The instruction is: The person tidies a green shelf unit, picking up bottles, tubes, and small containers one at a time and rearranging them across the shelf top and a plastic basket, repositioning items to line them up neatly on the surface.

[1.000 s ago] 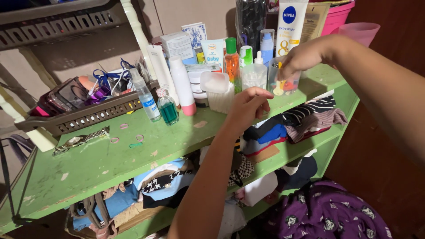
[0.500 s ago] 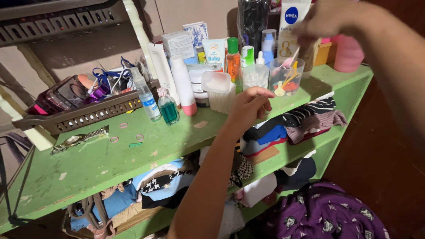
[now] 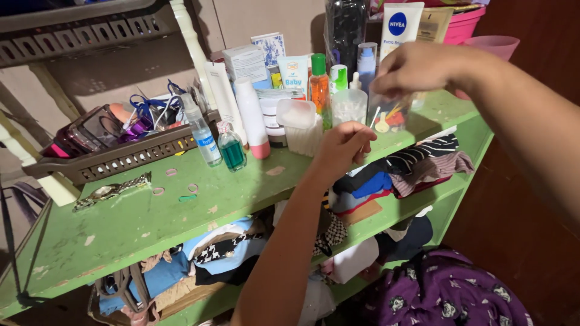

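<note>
Now both hands pinch shut: right hand over upright clear cup, left hand empty.

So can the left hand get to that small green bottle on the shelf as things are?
Probably yes: the left hand hovers over the green shelf, and the bare stretch between it and the small green bottle looks free.
</note>
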